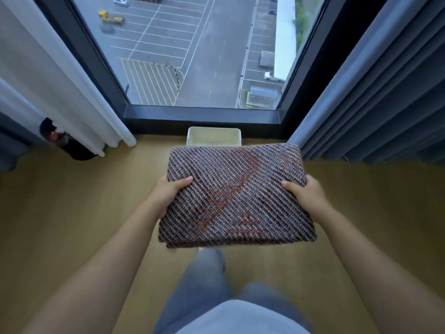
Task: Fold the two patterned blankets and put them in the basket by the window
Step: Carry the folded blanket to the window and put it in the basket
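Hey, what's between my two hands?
The folded patterned blanket spans the gap; the left hand and right hand grip its side edges, in the head view.

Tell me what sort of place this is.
Probably a high-floor room in a flat or hotel: the window looks down on a car park, white curtain and grey-blue curtain hang beside it, and a cream basket sits on the wooden floor.

One blanket (pixel 237 196); one basket (pixel 213 129); two hands (pixel 168 194) (pixel 304 195)
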The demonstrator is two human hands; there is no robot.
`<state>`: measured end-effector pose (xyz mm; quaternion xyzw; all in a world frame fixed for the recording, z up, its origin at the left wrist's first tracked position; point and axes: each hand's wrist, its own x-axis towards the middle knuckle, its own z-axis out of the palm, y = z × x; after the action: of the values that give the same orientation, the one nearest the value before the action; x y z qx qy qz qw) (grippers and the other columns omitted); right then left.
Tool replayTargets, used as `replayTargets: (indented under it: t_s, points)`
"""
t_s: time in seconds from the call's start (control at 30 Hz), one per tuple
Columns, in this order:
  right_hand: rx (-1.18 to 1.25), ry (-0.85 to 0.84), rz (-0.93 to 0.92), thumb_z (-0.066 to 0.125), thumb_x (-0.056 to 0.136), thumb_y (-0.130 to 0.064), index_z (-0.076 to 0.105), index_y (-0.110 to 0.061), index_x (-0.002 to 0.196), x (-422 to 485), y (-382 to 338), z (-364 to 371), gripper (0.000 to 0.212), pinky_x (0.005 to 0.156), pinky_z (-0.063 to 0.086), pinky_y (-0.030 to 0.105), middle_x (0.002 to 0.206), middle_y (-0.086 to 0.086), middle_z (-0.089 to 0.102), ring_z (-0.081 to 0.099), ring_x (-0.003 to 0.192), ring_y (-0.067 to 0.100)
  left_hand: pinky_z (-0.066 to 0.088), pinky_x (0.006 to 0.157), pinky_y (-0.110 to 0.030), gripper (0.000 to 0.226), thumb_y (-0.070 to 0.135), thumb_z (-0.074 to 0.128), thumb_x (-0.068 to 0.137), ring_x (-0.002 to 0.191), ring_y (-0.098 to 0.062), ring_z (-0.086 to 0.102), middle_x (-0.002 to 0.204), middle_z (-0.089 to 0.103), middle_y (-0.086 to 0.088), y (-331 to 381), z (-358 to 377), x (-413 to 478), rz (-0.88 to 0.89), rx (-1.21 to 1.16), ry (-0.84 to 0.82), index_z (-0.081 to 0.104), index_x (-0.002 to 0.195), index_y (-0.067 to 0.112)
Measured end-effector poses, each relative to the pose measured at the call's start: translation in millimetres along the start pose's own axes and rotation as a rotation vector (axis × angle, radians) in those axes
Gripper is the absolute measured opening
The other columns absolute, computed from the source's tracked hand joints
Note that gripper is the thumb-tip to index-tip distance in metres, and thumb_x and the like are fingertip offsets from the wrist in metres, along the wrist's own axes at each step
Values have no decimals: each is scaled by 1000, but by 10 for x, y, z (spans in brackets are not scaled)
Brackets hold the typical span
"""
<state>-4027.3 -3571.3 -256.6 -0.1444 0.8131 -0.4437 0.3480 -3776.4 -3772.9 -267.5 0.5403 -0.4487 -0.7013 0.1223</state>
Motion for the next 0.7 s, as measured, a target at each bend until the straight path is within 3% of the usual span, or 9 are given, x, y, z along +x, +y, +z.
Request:
replayTargets:
  t_s: [0.2,0.4,0.47,0.6,0.7]
  points:
    - [-40,68,20,67,83,-23,53,-10,116,1075,-591,148,39,73,41,26,101,1,57,55,86,16,47,82,-36,32,18,70,80,89,-21,62,99,62,-4,886,220,1115,3,81,-31,52,107,18]
    - [-63,144,105,66,82,-21,52,-7,119,2319,-846,217,42,84,43,34,111,9,60,55,96,23,49,75,-31,30,11,70,78,85,-20,64,101,64,-8,1414,648,2373,-29,155,-37,57,105,12]
    - [-85,149,131,65,82,-22,52,-8,118,2800,-871,249,40,85,44,36,114,10,60,56,98,25,49,71,-29,31,10,71,78,85,-17,63,100,63,-6,1521,810,2839,-16,182,-22,56,105,13]
    - [-148,159,154,64,83,-22,51,-8,116,3723,-813,371,38,89,46,40,117,13,60,57,105,30,46,86,-35,36,11,71,78,95,-21,59,105,61,-3,1540,1075,3816,11,226,15,54,111,14]
    - [-187,203,159,63,84,-19,50,-7,114,4381,-655,628,35,83,41,32,116,14,60,56,103,26,44,88,-35,42,12,70,79,99,-20,57,109,60,-1,1423,1182,4540,41,243,44,53,118,13]
